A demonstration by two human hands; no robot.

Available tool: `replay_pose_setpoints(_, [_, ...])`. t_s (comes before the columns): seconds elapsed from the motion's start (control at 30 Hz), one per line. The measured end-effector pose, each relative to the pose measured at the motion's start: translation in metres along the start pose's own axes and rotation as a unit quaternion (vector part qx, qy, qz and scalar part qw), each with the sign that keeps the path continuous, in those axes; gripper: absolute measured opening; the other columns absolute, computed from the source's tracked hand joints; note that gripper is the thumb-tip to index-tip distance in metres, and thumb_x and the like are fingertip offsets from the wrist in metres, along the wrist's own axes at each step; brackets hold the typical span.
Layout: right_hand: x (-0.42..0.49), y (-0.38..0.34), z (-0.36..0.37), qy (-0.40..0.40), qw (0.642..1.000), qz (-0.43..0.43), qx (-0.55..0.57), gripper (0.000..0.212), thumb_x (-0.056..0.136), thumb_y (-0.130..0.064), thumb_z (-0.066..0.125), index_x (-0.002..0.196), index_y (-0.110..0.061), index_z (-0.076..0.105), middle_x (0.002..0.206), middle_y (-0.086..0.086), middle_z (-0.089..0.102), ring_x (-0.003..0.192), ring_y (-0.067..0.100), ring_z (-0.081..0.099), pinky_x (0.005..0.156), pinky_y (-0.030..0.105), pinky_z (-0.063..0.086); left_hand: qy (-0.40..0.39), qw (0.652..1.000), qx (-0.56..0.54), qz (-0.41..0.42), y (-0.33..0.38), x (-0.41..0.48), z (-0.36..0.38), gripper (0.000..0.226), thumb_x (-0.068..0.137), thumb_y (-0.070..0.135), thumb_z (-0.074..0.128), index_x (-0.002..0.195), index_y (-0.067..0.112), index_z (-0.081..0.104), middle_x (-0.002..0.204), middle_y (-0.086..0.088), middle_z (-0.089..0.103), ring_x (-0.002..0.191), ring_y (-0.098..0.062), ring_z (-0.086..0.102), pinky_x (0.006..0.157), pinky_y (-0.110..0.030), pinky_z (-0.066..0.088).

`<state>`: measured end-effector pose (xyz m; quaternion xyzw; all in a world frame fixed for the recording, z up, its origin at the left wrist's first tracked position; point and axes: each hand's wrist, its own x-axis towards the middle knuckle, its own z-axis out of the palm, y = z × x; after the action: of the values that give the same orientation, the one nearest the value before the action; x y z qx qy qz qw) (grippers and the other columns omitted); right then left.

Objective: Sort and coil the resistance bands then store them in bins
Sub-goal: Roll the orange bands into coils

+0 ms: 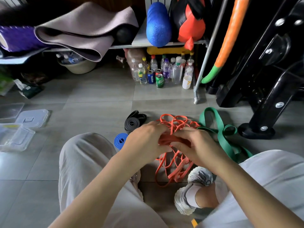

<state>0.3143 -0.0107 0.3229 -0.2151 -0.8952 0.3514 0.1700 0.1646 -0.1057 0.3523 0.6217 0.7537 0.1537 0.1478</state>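
Closest to you, your knees in pale trousers frame the view, with a grey sneaker [195, 188] on the tiled floor [98, 102] between them. Just above it, both hands meet over a tangle of thin orange bands [172, 163]. Your left hand [144, 142] is curled around a gathered bunch of orange strands, and your right hand [197, 145] pinches the same bunch from the other side, fingers closed on it. Loose orange loops spill below your hands to the floor and fan out beyond them.

These bands look light, soft and floppy, and probably a little grippy, so loops will likely snag on each other. Judging from this, the best hold is one single strand near the bundle, drawn free before winding.

To the right, a wide green band [220, 129] lies uncoiled beside the orange tangle. To the left of your hands, a blue band [120, 140] sits already rolled, and just beyond it a black band [133, 122], also coiled.

Far left, clear plastic bins [18, 135] and lids wait on the floor, well apart from the bands.

Farther off, bottles and cans [158, 71] cluster under a shelf holding a folded mat [79, 30] and a blue foam roller [158, 25].
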Motion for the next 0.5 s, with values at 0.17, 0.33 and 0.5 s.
replay_pose_setpoints(0.17, [0.000,-0.002,-0.004,0.040,0.998,0.037,0.037,0.017,0.080,-0.021,0.074,0.095,-0.014,0.071,0.086,0.001,0.069,0.081,0.013,0.062,0.074,0.032,0.048,-0.005,0.997,-0.079,-0.014,-0.002,0.009,-0.009,0.011,0.077,0.033,0.073,0.083,0.023,0.070,0.048,0.011,0.046,0.053,-0.006,0.046,0.050,-0.017,0.030])
replay_pose_setpoints(0.33, [-0.004,0.003,-0.008,0.053,0.981,0.084,0.164,0.015,0.072,-0.022,0.079,0.085,-0.024,0.071,0.077,-0.002,0.068,0.075,0.015,0.063,0.075,0.038,0.052,0.002,0.916,-0.396,-0.056,-0.010,0.002,-0.008,0.023,0.072,0.008,0.077,0.077,0.029,0.069,0.053,0.015,0.062,0.047,0.003,0.052,0.049,-0.010,0.039])
replay_pose_setpoints(0.5, [-0.004,-0.010,0.010,0.118,0.953,0.064,0.272,0.013,0.075,-0.035,0.072,0.082,-0.023,0.073,0.079,0.009,0.069,0.077,0.028,0.063,0.074,0.038,0.049,0.046,0.768,-0.632,-0.093,-0.003,-0.007,0.018,0.025,0.065,0.020,0.071,0.087,0.008,0.071,0.063,-0.001,0.064,0.051,-0.007,0.052,0.052,-0.019,0.044])
